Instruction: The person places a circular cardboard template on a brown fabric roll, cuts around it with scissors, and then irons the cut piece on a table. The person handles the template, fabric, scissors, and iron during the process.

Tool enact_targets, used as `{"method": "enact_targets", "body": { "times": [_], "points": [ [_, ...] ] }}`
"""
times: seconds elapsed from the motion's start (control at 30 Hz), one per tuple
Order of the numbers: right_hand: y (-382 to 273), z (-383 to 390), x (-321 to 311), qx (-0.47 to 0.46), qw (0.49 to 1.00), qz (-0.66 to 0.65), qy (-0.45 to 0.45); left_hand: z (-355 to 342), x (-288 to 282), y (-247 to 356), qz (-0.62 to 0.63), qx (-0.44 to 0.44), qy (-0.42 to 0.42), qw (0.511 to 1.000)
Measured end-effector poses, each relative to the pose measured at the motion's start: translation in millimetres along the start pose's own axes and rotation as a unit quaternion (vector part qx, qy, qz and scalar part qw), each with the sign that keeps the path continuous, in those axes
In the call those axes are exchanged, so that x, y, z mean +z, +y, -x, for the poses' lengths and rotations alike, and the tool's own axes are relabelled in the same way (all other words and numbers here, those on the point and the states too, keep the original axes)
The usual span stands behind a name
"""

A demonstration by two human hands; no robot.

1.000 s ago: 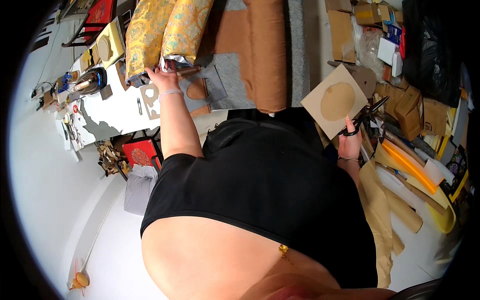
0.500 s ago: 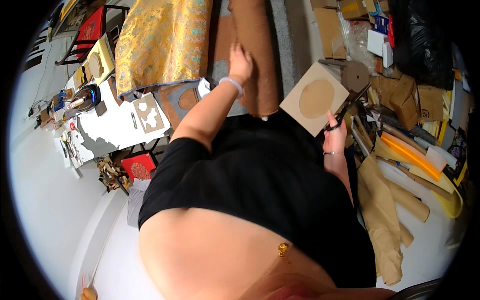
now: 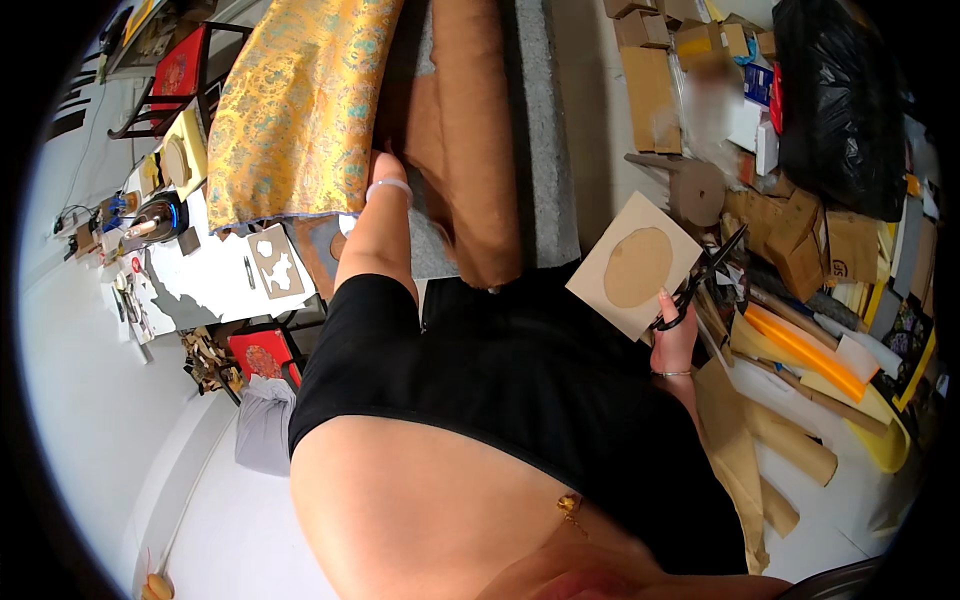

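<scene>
My left hand [image 3: 386,170] is at the right edge of the yellow patterned brocade fabric [image 3: 295,120]; its fingers are lost in the shadow there, so I cannot tell their shape. Beside it lies a long roll of brown fabric [image 3: 475,150], on top of grey felt [image 3: 545,130]. In my right hand [image 3: 674,345] is a pair of black-handled scissors [image 3: 715,262], blades pointing up and away. The same hand grips the lower corner of a beige board [image 3: 610,300] with a tan oval [image 3: 638,267] on its face.
On the left stands a white table [image 3: 205,290] with a cut-out board [image 3: 276,262], near a red-seated chair [image 3: 263,355]. Cardboard boxes [image 3: 785,225], a black plastic bag [image 3: 835,110] and paper rolls [image 3: 790,440] crowd the right side.
My left hand has left the brown roll and moved left to the brocade's edge. The right hand still holds the scissors and board, now a little lower in view.
</scene>
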State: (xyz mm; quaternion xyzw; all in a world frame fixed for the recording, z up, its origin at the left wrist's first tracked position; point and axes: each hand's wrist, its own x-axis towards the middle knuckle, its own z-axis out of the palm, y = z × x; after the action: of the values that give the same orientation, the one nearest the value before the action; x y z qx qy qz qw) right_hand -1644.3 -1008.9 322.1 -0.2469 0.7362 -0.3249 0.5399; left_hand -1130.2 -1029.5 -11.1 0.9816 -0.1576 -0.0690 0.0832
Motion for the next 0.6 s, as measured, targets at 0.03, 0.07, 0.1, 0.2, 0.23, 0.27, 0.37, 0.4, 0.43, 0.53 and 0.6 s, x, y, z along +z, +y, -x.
{"method": "enact_targets", "body": {
  "times": [0.03, 0.07, 0.1, 0.2, 0.23, 0.27, 0.37, 0.4, 0.43, 0.53, 0.6],
  "points": [
    [-1.1, -6.3, 2.1, -0.002, 1.0, 0.002, -0.001, 1.6, -4.1, -1.9, 0.059, 0.009, -0.024, 0.998],
    [-1.4, -13.0, 3.2, -0.003, 1.0, 0.005, -0.001, 3.9, -8.6, -5.2, 0.118, 0.018, -0.048, 0.992],
    [-2.2, -17.1, 2.3, -0.004, 1.0, 0.011, 0.002, 10.2, -13.1, -4.2, 0.176, 0.027, -0.077, 0.981],
    [-6.2, -25.5, 6.8, -0.016, 0.999, -0.009, -0.036, 24.5, -20.7, 18.3, 0.321, 0.088, -0.089, 0.939],
    [-10.8, -25.3, 12.0, -0.025, 0.999, -0.014, -0.039, 32.4, -21.9, 29.7, 0.459, 0.032, -0.155, 0.874],
    [-16.7, -23.5, 19.2, -0.021, 0.999, -0.018, -0.034, 38.3, -26.6, 34.5, 0.483, 0.029, -0.196, 0.853],
    [-23.4, -20.3, 32.4, -0.017, 0.999, -0.034, -0.031, 60.5, -43.0, 45.4, 0.556, -0.021, -0.286, 0.78],
    [-19.2, -24.1, 28.6, -0.015, 0.998, -0.034, -0.046, 67.7, -40.1, 38.3, 0.554, -0.065, -0.296, 0.775],
    [-17.6, -27.5, 29.1, -0.01, 0.997, -0.033, -0.075, 58.8, -11.0, 2.7, 0.376, -0.002, -0.233, 0.897],
    [-10.3, -27.3, 32.9, -0.005, 0.998, -0.024, -0.062, 73.7, -18.8, 32.9, 0.083, -0.204, -0.104, 0.97],
    [-10.9, -16.4, 42.9, -0.011, 0.998, -0.01, -0.054, 71.9, -22.6, 49.7, 0.169, -0.301, -0.108, 0.932]
  ]
}}
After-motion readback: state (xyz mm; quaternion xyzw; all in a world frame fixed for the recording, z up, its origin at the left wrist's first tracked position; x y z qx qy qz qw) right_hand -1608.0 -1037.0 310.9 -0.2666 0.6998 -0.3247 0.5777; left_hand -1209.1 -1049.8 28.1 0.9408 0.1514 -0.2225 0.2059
